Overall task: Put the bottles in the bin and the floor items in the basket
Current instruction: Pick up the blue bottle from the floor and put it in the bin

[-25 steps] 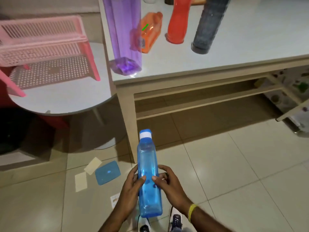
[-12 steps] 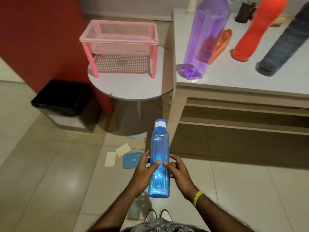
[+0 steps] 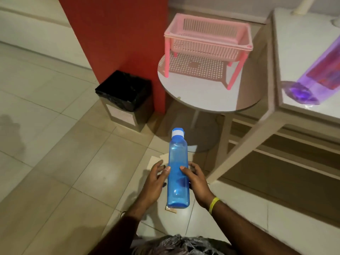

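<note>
A: Entry, head view. Where is the blue bottle [image 3: 178, 173]?

B: In the air above the tiled floor [image 3: 55, 153], between both hands. The white-banded cap points away from the person and the base toward them.

A: Left hand [image 3: 154, 183]?

B: Grasping the blue bottle's left side. The thumb lies on the front face and the fingers reach behind it.

A: Right hand [image 3: 197, 183]?

B: Grasping the right side the same way, thumb tip on the front and fingers wrapped round the far edge. There is a yellow wristband [image 3: 214, 204] on that wrist.

A: Floor items?

B: Pale paper scraps [image 3: 156, 161] lie under the blue bottle, partly hidden by it and the left hand. A card [image 3: 171, 210] shows just below its base.

A: Bin?

B: The black-lined bin [image 3: 121, 115] stands beyond the cap and to the left, well apart, against a red wall [image 3: 119, 34].

A: Basket?

B: The pink basket [image 3: 202, 38] is beyond the cap and to the right, standing on its legs on a round table [image 3: 202, 96].

A: Anything farther out?

B: Far right of the blue bottle, a purple bottle [image 3: 312, 80] stands on a larger table [image 3: 301, 52].
</note>
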`<state>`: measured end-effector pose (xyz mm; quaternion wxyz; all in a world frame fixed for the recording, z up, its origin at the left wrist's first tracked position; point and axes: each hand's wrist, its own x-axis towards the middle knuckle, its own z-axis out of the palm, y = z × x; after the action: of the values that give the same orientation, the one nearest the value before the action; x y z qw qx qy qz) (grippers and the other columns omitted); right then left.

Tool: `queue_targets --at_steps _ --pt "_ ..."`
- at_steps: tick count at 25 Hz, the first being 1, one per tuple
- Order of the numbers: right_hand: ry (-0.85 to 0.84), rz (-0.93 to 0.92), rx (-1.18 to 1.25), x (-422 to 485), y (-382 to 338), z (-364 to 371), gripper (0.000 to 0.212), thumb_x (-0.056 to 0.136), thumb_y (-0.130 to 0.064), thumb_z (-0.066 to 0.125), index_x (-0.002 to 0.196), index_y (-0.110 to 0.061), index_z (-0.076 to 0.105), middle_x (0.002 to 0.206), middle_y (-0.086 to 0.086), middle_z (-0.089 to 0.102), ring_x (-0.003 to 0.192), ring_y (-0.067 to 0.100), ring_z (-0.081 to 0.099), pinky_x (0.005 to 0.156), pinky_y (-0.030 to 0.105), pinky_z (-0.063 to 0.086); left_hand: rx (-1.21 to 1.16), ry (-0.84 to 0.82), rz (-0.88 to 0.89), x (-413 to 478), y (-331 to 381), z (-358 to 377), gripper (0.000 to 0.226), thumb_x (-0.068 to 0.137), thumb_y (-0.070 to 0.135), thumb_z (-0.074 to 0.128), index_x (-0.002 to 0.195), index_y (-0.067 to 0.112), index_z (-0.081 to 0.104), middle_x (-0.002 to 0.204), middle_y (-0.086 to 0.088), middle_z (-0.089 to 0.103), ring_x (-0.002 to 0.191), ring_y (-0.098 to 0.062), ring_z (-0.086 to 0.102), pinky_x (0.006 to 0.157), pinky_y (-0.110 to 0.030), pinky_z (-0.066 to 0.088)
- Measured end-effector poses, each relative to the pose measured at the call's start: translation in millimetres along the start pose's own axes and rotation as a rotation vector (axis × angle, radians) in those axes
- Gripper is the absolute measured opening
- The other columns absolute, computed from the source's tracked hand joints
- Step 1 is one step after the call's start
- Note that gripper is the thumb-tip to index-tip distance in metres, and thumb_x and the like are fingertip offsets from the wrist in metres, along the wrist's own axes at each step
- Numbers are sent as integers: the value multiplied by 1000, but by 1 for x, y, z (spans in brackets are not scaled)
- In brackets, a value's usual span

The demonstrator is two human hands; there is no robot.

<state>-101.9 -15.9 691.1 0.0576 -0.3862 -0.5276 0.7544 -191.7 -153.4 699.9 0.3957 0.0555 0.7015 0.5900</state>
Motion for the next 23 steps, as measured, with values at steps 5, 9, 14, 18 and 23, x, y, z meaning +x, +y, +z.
queue_targets --at_steps 5,9,14,18,23 --pt "115 36 62 58 -2 101 49 88 -34 70 130 -18 49 119 19 65 106 34 69 94 56 55 281 102 12 56 7 -149 63 94 39 61 149 16 38 153 -8 44 136 -20 45 108 -30 37" --pt "127 49 30 89 -10 175 56 86 -36 72 133 -20 46 114 14 65 103 31 70 92 52 57 809 105 47 90 27 -279 98 81 74 51 157 21 21 165 -6 21 150 -24 26 120 -46 27" --pt "124 65 -18 138 -25 239 56 86 -37 73 131 -21 45 113 14 66 101 31 70 91 48 58 1325 225 278 147 51 -372 113 73 94 22 158 20 15 167 -9 7 154 -27 9 120 -56 15" --pt "154 82 -54 191 -33 278 59 86 -38 73 133 -18 44 116 15 65 105 32 68 94 49 56 1523 231 356 194 63 -411 112 75 93 12 158 18 15 167 -11 0 155 -28 2 121 -58 6" --pt "180 128 -51 296 -49 330 60 84 -39 74 132 -14 47 117 17 64 107 34 67 96 51 55 1565 202 365 286 97 -459 110 77 91 21 158 17 19 166 -12 2 154 -29 4 122 -59 7"
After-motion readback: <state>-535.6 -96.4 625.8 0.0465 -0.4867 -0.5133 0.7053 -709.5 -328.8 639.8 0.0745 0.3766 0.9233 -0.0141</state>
